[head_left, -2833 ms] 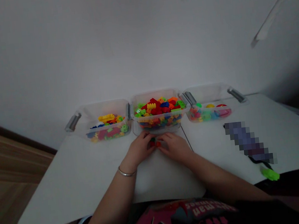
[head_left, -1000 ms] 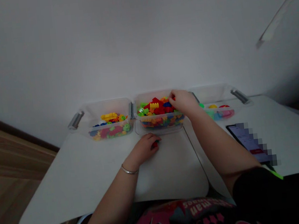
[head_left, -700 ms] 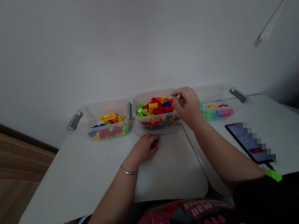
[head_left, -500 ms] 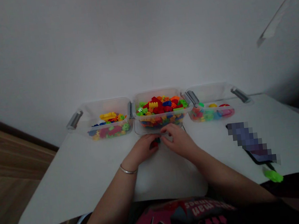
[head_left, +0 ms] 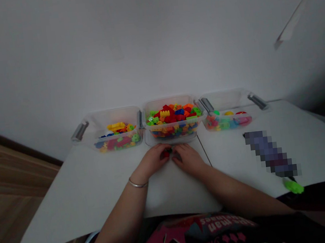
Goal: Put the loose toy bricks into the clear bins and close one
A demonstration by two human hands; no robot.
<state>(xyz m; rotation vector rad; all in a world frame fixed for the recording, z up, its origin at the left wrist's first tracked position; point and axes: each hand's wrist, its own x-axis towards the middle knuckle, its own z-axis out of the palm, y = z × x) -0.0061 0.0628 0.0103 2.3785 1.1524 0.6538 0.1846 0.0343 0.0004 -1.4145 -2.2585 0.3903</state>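
- Clear, glossy plastic storage bins (head_left: 170, 102) at 12 o'clock
- Shiny hard-plastic toy bricks (head_left: 170, 117) inside the middle bin
- Matt grey bin handle (head_left: 80, 131) at 11 o'clock
- Smooth, matt white tabletop (head_left: 70, 185) at 9 o'clock
- Polished metal bangle (head_left: 137, 185) at 7 o'clock
- Printed cloth shirt (head_left: 220, 233) at 6 o'clock
- Semi-gloss wood floor (head_left: 10, 191) at 9 o'clock

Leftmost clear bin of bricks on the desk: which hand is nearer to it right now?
Left hand: it lies on the desk just in front of the bin's right end, not touching it. The right hand is farther away, beyond the left hand, in front of the middle bin.
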